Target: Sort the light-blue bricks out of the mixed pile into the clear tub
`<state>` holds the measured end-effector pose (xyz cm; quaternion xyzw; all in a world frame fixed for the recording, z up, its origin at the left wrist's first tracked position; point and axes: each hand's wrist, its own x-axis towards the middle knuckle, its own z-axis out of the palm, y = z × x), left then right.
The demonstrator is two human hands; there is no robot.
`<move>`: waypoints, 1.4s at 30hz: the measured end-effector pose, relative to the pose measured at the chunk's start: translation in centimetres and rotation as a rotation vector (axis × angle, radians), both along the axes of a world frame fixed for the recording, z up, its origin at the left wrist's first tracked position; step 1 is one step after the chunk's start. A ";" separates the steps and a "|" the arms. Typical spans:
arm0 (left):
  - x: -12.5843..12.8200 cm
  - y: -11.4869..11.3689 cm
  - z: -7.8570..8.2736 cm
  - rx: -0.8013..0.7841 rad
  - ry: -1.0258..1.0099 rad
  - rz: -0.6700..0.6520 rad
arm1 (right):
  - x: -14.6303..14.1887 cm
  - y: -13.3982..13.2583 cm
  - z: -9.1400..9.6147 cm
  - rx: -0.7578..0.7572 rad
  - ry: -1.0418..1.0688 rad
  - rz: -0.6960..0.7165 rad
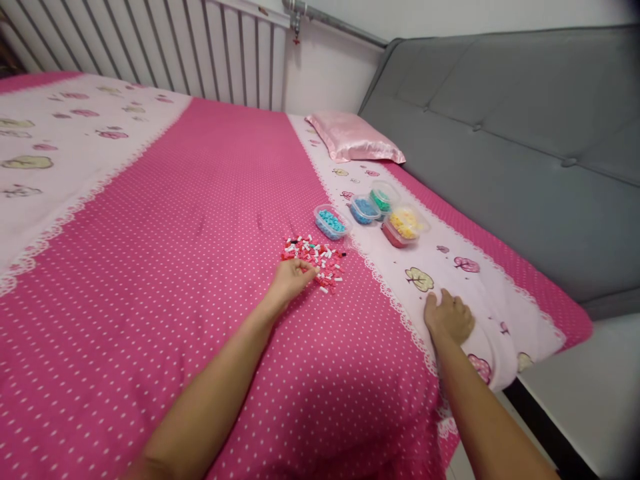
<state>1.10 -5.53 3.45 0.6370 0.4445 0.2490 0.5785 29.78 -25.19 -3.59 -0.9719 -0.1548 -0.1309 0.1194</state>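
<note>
A heap of small red, white and pink pieces (316,258) lies on the pink dotted bedspread (210,220). My left hand (291,277) rests at the heap's near edge, fingers curled among the pieces; what they pinch is too small to make out. My right hand (449,317) presses down on the pale flowered strip of the spread, fingers curled under, nothing visible in it. Beyond the heap stand clear tubs: one with turquoise pieces (331,222), one with blue (365,209), one with green (384,197), and one with yellow over red (403,227).
A pink satin pillow (353,137) lies at the head of the bed. A grey padded headboard or sofa back (505,147) runs along the right. A white radiator (165,47) stands behind the bed. The bed edge drops off at the lower right.
</note>
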 end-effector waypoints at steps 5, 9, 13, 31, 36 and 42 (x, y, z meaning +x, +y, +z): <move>-1.1 0.8 1.7 -0.466 -0.386 -0.060 | 0.1 0.0 -0.1 0.013 -0.022 0.011; -1.8 1.5 2.4 -0.729 -0.599 -0.079 | 0.1 0.0 -0.1 0.017 -0.015 0.020; -1.9 1.7 2.2 -0.866 -0.725 -0.050 | 0.0 0.0 0.0 0.009 -0.009 0.016; -1.8 1.6 1.1 -1.019 -1.142 0.014 | -0.1 -0.2 -0.1 0.050 -0.075 0.050; -1.9 1.6 1.2 -1.037 -1.150 0.026 | -1.2 1.8 1.8 0.254 -0.055 0.168; -2.0 1.5 1.4 -1.049 -1.138 0.042 | -9.8 8.6 8.3 0.513 0.371 0.790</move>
